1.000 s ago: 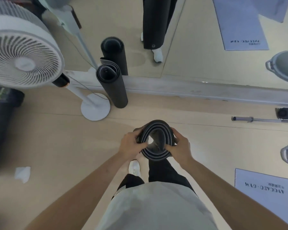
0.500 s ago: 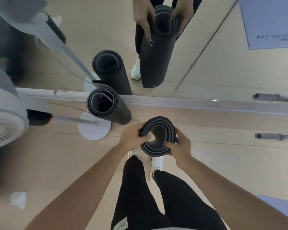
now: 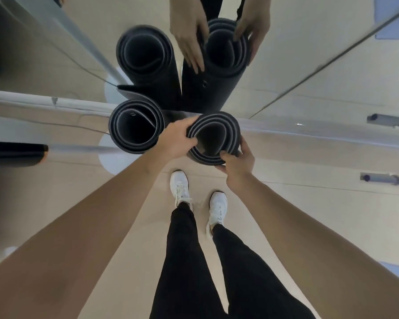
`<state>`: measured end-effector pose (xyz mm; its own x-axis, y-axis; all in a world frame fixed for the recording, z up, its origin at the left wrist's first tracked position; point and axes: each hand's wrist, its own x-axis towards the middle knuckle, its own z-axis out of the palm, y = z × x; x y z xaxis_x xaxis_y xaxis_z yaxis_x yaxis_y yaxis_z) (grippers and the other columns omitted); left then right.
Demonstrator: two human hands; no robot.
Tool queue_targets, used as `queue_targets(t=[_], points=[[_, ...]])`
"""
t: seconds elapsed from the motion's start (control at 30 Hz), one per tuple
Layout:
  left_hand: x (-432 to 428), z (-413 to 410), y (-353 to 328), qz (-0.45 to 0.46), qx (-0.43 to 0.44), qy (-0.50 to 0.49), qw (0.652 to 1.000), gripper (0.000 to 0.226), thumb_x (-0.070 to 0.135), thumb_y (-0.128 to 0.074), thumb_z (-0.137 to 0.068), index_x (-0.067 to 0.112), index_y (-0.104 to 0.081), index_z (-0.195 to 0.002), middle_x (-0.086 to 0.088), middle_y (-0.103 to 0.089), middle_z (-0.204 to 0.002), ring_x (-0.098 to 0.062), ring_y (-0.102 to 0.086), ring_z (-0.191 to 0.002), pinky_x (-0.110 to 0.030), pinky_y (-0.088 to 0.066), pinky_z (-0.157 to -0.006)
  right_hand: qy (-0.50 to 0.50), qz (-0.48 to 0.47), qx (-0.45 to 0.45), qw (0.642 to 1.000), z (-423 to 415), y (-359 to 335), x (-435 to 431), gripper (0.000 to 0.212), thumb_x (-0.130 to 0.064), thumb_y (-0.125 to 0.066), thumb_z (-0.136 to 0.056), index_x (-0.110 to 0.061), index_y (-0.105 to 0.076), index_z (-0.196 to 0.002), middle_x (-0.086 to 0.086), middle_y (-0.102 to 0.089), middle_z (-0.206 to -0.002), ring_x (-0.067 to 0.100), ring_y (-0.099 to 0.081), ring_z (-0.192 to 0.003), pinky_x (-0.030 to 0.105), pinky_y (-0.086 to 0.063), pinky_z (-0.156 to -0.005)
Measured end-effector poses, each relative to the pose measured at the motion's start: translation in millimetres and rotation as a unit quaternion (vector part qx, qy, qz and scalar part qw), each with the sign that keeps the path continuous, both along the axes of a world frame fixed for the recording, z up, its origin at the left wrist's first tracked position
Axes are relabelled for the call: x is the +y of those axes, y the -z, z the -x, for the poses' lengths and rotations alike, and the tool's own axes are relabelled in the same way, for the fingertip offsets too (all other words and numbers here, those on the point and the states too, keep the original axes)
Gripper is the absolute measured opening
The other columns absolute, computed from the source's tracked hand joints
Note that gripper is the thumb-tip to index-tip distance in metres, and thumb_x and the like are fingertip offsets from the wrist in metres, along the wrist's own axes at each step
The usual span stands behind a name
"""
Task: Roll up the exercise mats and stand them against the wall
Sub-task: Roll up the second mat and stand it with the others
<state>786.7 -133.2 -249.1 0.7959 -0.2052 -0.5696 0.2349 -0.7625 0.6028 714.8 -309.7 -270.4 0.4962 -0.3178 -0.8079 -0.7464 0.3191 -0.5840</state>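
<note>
- Nearest, below both hands, the person's white shoes (image 3: 180, 187) point at the wall, so the person stands close in front of it.
- The right hand (image 3: 236, 161) pinches the near-right rim of the held mat (image 3: 226, 125). Its fingers curl over the edge and its thumb lies along the outer side.
- The left hand (image 3: 175, 140) grips the left rim of the same roll, fingers curled round the coil's edge.
- The held mat is upright between the two hands, seen end-on as loose dark coils. Its far side is just at the foot of the mirror wall (image 3: 297, 65).
- Just left of the left hand, a standing mat (image 3: 135, 127) is already set against the wall, nearly touching the held one.
- The step in hand looks like the placing of this roll. Whether its foot is on the floor is hidden.
- The next move calls for seating the base flat and leaning the top onto the mirror. Both grips should then ease off slowly, since the loose coils may spring open or tip.
- Further left lie a fan pole (image 3: 78, 148) and its white base (image 3: 108, 157).
- Well right of the right hand lies a metal bar (image 3: 387, 179).
- No writing can be read. A pale mark inside the standing mat is too small to make out.
</note>
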Motion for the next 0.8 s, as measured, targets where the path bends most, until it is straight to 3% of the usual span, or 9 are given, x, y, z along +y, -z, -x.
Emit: queue_targets(t=[0.07,0.13,0.17,0.23,0.33,0.43,0.57,0.67,0.8], points=[[0.3,10.8,10.7,-0.006,0.006,-0.011,1.0,0.079,0.008,-0.068,-0.091,0.025,-0.037,-0.161,-0.006,-0.037,-0.167,-0.028,-0.043,-0.148,-0.039,-0.037,-0.12,-0.066,-0.007,0.026,0.997,-1.4,15.5,4.9,0.075,0.003,-0.071,-0.093,-0.036,-0.045,-0.152,0.006,-0.063,-0.137,0.029,-0.068,-0.113,0.043,-0.065,-0.08],[1.8,27.5,19.8,-0.029,-0.012,-0.046,0.998,0.081,0.004,-0.069,-0.091,0.021,-0.034,-0.162,-0.014,-0.017,-0.173,-0.038,-0.043,-0.147,-0.045,-0.042,-0.117,-0.172,0.021,0.039,0.984,-4.0,22.5,5.6,0.079,-0.009,-0.076,-0.092,-0.038,-0.039,-0.155,0.006,-0.059,-0.14,0.03,-0.067,-0.114,0.037,-0.066,-0.075],[3.1,36.6,21.5,-0.029,-0.029,-0.075,0.996,0.079,0.003,-0.068,-0.092,0.019,-0.035,-0.162,-0.015,-0.016,-0.173,-0.036,-0.043,-0.147,-0.045,-0.044,-0.115,-0.205,0.041,0.035,0.977,-6.6,23.2,4.6,0.081,-0.012,-0.077,-0.092,-0.039,-0.037,-0.156,0.005,-0.059,-0.139,0.029,-0.067,-0.114,0.033,-0.065,-0.072],[4.4,52.8,18.8,-0.029,-0.078,-0.119,0.989,0.072,0.0,-0.063,-0.093,0.017,-0.04,-0.159,-0.011,-0.031,-0.169,-0.027,-0.044,-0.147,-0.041,-0.043,-0.116,-0.229,0.076,0.022,0.97,-13.8,23.2,-1.8,0.082,-0.014,-0.078,-0.092,-0.036,-0.034,-0.158,0.006,-0.062,-0.134,0.027,-0.069,-0.109,0.03,-0.063,-0.07],[4.9,75.8,12.8,-0.032,-0.141,-0.166,0.975,0.062,-0.001,-0.061,-0.092,0.015,-0.051,-0.151,-0.004,-0.057,-0.15,-0.028,-0.063,-0.122,-0.041,-0.05,-0.108,-0.249,0.107,0.018,0.962,-21.2,22.5,-13.8,0.086,-0.015,-0.078,-0.092,-0.03,-0.03,-0.161,0.007,-0.062,-0.136,0.028,-0.068,-0.109,0.03,-0.062,-0.073],[-0.2,96.8,13.3,-0.023,-0.098,-0.271,0.957,0.06,0.007,-0.067,-0.09,0.019,-0.053,-0.147,0.0,-0.059,-0.136,-0.015,-0.062,-0.111,-0.036,-0.054,-0.1,-0.286,0.13,0.006,0.949,-23.4,21.0,-18.7,0.082,-0.015,-0.078,-0.091,-0.028,-0.036,-0.159,0.008,-0.061,-0.135,0.028,-0.067,-0.11,0.036,-0.064,-0.08],[-10.2,111.4,17.6,0.037,0.007,-0.417,0.908,0.059,0.006,-0.068,-0.09,0.022,-0.051,-0.145,0.01,-0.052,-0.123,-0.014,-0.062,-0.111,-0.036,-0.055,-0.098,-0.328,0.144,-0.01,0.933,-25.1,20.3,-22.1,0.07,-0.014,-0.078,-0.09,-0.03,-0.048,-0.151,0.008,-0.063,-0.13,0.026,-0.068,-0.105,0.044,-0.064,-0.084],[-17.0,113.7,22.0,0.111,0.066,-0.435,0.891,0.064,0.002,-0.067,-0.089,0.031,-0.05,-0.145,0.014,-0.061,-0.118,-0.015,-0.063,-0.122,-0.045,-0.059,-0.099,-0.36,0.127,-0.009,0.924,-22.8,18.1,-24.4,0.072,-0.014,-0.077,-0.09,-0.034,-0.045,-0.151,0.007,-0.06,-0.136,0.023,-0.065,-0.109,0.046,-0.063,-0.087],[-7.0,106.4,13.1,0.123,0.105,-0.406,0.9,0.069,-0.002,-0.061,-0.091,0.028,-0.048,-0.151,0.004,-0.065,-0.123,-0.017,-0.062,-0.123,-0.037,-0.055,-0.101,-0.399,0.109,0.004,0.911,-14.0,4.3,-30.5,0.084,-0.019,-0.076,-0.093,-0.035,-0.03,-0.16,0.005,-0.058,-0.134,0.023,-0.061,-0.116,0.04,-0.06,-0.089]])
